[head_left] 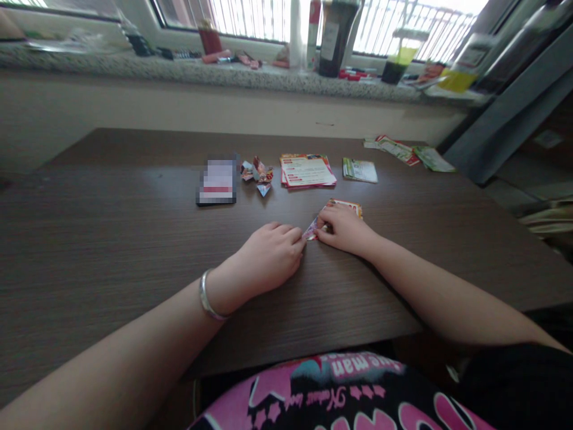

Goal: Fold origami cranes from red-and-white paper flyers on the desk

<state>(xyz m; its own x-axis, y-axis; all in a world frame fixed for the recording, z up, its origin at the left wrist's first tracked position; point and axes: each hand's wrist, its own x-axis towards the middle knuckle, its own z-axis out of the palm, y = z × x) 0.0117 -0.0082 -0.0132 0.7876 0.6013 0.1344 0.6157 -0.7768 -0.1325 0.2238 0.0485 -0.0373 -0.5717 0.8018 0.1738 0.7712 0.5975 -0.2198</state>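
On the brown table lies a printed sheet of paper, partly folded to a slanted edge, with an orange-edged part showing beyond my fingers. My left hand is closed at the sheet's left tip, its fingertips pinching or pressing there. My right hand rests on top of the sheet, thumb and fingers curled together on it. Much of the paper is hidden under the right hand. Just beyond sit a folded paper piece with pointed corners and a stack of printed sheets.
A dark-edged flat object, blurred out, lies left of the folded piece. To the right are a small stack of cards and several paper strips. The granite windowsill holds cups, bottles and small items. A grey curtain hangs at right.
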